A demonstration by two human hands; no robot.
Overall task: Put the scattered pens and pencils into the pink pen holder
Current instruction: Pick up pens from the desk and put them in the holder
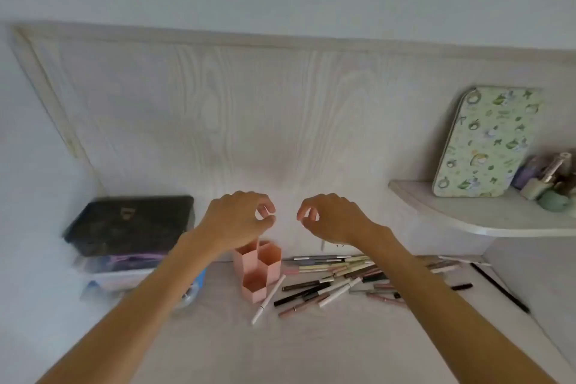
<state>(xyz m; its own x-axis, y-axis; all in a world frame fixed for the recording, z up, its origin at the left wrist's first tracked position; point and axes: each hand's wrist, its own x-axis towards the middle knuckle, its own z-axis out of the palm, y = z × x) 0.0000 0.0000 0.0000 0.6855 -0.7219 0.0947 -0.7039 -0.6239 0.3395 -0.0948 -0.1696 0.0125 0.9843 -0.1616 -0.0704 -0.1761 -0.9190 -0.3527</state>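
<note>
The pink pen holder, made of three hexagonal cells, stands on the pale desk near its back. Its cells look empty. Several pens and pencils lie scattered to its right, and one white pen leans against its front. My left hand hovers above and behind the holder, fingers curled with thumb and forefinger nearly touching, holding nothing. My right hand mirrors it above the pile's left end, also holding nothing. My right forearm hides part of the pile.
A black case sits on a stack of boxes at the left. A corner shelf at the right carries a green patterned tin and small bottles. A thin black stick lies along the right wall.
</note>
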